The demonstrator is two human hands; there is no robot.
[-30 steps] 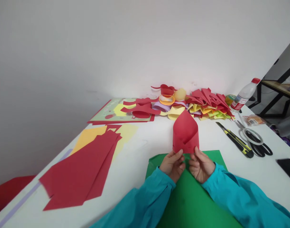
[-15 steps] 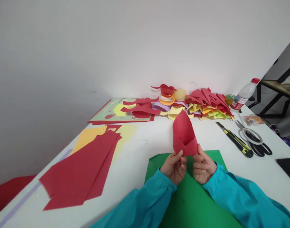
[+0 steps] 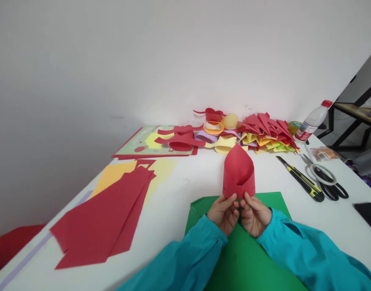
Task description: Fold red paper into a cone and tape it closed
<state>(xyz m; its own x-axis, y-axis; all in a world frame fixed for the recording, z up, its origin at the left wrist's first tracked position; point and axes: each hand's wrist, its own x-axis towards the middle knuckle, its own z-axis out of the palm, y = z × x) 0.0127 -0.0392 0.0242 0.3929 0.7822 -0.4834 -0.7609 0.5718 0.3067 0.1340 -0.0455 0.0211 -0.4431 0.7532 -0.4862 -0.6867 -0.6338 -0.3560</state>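
Note:
A red paper piece, curled into a ring with a pointed top at its far side, stands upright between my hands. My left hand pinches its lower front edge, thumb on the near face. Close beside it, my right hand grips the same lower edge a little to the right, thumb also in front. Where the ends of the paper meet, low at the front, the join is partly behind my thumbs. Both hands are above a green sheet on the white table.
Flat red paper cutouts lie at left. Along the wall are curled paper pieces and folded red pieces. At right are a utility knife, black scissors, a tape roll, a bottle and a black phone-like object.
My right hand has moved left, closer to my left hand, and now pinches the front lower edge. The red paper has turned to face me more and looks rounder.

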